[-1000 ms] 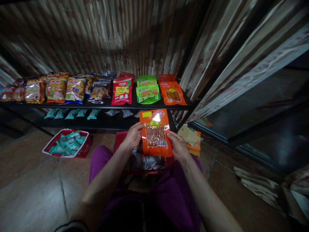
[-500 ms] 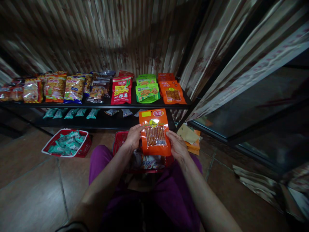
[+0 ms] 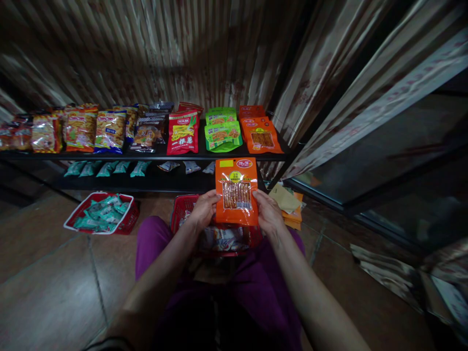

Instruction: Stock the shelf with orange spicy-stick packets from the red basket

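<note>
Orange pack (image 3: 237, 214): held centrally, front towards the wearer. Left hand (image 3: 204, 209) grips its 9 o'clock edge; right hand (image 3: 268, 209) grips its 3 o'clock edge, fingers closed on both sides. Basket (image 3: 177, 214): below, towards 7 o'clock. Upper shelf (image 3: 153, 157): beyond, at 12 o'clock. Caution: uneven release could drop the pack into the basket; insufficient lift could catch the shelf edge.
</note>
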A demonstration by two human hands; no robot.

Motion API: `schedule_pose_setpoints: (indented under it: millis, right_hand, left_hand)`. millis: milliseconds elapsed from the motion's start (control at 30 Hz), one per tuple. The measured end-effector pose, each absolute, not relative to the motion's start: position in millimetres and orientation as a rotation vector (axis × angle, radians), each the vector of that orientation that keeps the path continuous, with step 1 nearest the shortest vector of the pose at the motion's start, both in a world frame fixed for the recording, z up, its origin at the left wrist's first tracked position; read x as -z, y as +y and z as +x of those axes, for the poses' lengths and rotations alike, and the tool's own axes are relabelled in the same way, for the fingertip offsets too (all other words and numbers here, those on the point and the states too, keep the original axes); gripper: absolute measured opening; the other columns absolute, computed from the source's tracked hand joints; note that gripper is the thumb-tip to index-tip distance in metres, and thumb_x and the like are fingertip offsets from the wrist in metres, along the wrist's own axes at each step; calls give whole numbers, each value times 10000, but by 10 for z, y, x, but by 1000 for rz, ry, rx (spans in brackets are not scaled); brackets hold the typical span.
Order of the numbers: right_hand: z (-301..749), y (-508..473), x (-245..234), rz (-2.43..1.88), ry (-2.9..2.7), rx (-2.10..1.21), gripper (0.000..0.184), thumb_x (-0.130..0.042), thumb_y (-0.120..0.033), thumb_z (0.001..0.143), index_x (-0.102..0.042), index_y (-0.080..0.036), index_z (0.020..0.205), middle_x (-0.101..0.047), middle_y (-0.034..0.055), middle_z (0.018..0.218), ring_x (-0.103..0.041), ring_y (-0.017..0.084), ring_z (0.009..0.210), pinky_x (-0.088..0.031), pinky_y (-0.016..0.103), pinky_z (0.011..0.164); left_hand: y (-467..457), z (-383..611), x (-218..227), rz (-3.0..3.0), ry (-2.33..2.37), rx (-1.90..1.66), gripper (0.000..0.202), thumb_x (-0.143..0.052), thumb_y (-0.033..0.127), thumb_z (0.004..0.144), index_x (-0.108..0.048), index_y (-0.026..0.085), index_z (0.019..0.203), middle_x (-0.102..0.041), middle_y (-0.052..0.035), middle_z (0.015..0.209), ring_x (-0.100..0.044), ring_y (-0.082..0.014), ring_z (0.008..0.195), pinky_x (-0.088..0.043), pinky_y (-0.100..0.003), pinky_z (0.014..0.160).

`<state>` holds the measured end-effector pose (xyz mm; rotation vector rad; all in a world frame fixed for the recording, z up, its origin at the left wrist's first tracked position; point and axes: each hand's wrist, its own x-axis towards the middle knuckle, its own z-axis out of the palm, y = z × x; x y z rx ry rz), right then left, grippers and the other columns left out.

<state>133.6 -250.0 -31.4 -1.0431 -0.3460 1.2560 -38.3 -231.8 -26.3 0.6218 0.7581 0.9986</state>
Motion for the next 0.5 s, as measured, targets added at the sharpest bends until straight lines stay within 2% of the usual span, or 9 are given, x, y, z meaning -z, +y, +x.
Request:
schedule_pose_setpoints:
  millis: [133,367,500]
  right_hand:
    - [1336,-2436,339,-1050,-297,-1210,174,-736,-143,574,-667,-194,725,-711,-26,641,-649,132,564,-551,232,549]
    - [1307,-2386,350,-1036,-348,-1258,177,-734,-154,585,-666,-195,743,-719,-22,680,-664,152,595,-575,295,638]
    - [1291,-2419,315,-1019,-404,-1290,179,-738,-183,592,-678,-214,757,-725,-26,709,-668,151,621,-567,283,644]
  left_hand:
    - [-2444,-368,328,669,729,-959,286,-633,119,623,-645,116,909,-698,-71,845,-653,-160,721,-508,-267,705]
    - [-2527,-372,410,698,842,-1011,320,-641,180,617,-641,123,932,-698,-65,845,-637,-148,675,-492,-243,622]
    - [-2536,-384,382,692,872,-1043,339,-637,192,605,-635,126,938,-698,-60,820,-628,-149,647,-477,-233,570]
